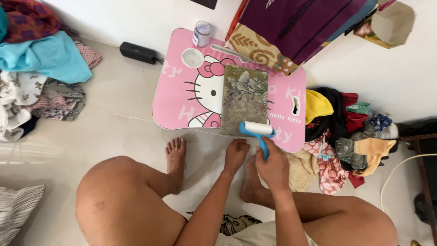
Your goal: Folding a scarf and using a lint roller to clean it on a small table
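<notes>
A folded floral cloth (244, 98) in olive and grey lies on a small pink cartoon-cat table (175, 98). My right hand (273, 166) grips the blue handle of a lint roller (257, 129), whose white roll rests on the cloth's near edge. My left hand (236, 152) is closed on the near edge of the cloth at the table's front. I sit on the floor with bare knees and feet just in front of the table.
A small white jar (201, 33) and a round cup hole (192, 58) are at the table's far left. Piles of clothes lie left (41, 68) and right (350, 132). A black speaker (138, 52) sits by the wall. Purple fabric (296, 23) hangs above.
</notes>
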